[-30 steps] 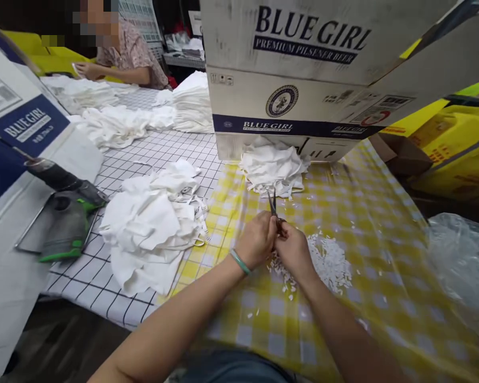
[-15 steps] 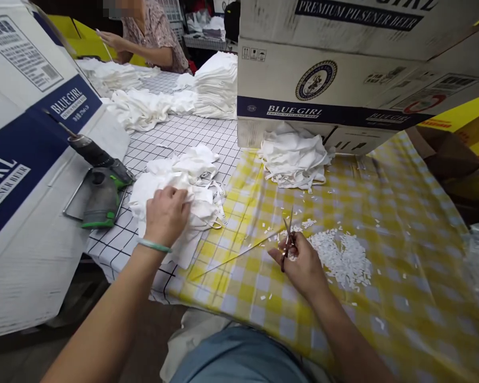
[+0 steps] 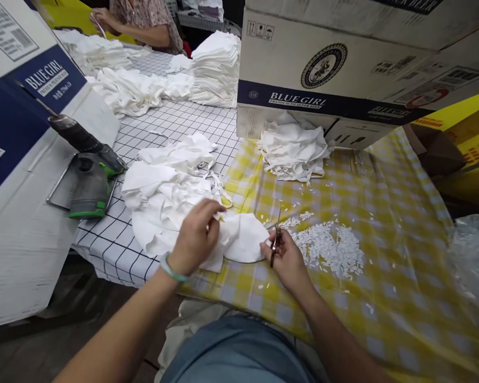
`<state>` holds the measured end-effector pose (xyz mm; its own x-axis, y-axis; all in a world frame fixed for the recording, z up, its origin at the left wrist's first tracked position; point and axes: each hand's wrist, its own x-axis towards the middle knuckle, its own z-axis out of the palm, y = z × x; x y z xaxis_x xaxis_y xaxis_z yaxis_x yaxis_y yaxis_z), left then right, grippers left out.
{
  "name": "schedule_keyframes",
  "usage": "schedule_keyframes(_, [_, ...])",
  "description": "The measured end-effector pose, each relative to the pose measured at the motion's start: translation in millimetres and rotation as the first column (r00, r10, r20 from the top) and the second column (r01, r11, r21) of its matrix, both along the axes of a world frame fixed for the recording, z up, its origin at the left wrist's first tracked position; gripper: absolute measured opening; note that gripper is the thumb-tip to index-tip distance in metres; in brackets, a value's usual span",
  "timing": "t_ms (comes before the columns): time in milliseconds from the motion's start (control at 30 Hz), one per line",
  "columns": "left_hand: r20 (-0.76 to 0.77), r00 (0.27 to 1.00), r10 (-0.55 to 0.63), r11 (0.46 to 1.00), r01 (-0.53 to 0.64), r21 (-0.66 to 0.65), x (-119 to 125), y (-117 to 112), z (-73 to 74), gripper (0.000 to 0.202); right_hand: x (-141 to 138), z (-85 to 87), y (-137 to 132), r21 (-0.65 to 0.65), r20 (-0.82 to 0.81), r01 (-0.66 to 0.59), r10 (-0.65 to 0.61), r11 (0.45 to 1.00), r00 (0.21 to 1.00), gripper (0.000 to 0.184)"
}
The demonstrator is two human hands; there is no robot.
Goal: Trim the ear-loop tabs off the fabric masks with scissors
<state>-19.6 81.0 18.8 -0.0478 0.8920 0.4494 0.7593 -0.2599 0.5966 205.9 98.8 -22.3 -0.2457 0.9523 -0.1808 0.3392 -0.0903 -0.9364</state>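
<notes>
Nearest is the blue clothing (image 3: 239, 354) over the person's lap, at the table's edge. The left hand (image 3: 199, 234), a green bangle (image 3: 173, 269) at its wrist, is over the near side of the white pile (image 3: 163, 186), fingers curled; blur hides whether they pinch any fabric, so I cannot tell. The right hand (image 3: 289, 260) has its fingers wrapped round the scissors (image 3: 275, 244), blades pointing away, with the thumb side at the edge of 1 white piece (image 3: 245, 239). That piece lies flat between the 2 hands, partly on the yellow checked cloth (image 3: 383, 298).

Just beyond the right hand lies a heap of scraps (image 3: 335, 250), with more bits scattered about. From it I judge much snipping done and the work partway: 1 piece is at the scissors and the white pile beside it holds many more. A smaller pile (image 3: 295, 146) rests against the large box (image 3: 343, 69); which pieces are trimmed cannot be told.

To the left, a drill (image 3: 83, 159) stands near the tilted box (image 3: 16, 133). Farther off are a loose heap (image 3: 131, 90), a tall stack (image 3: 215, 69) and a co-worker's hands (image 3: 104, 21), busy with something thin and white.
</notes>
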Motion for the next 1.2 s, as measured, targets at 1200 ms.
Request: schedule_keyframes(1200, [0.323, 0.900, -0.292, 0.602, 0.436, -0.669, -30, -1, 72.4, 0.036, -43, 49.9, 33, -0.115, -0.431, -0.198, 0.130, 0.973, 0.893, 0.023])
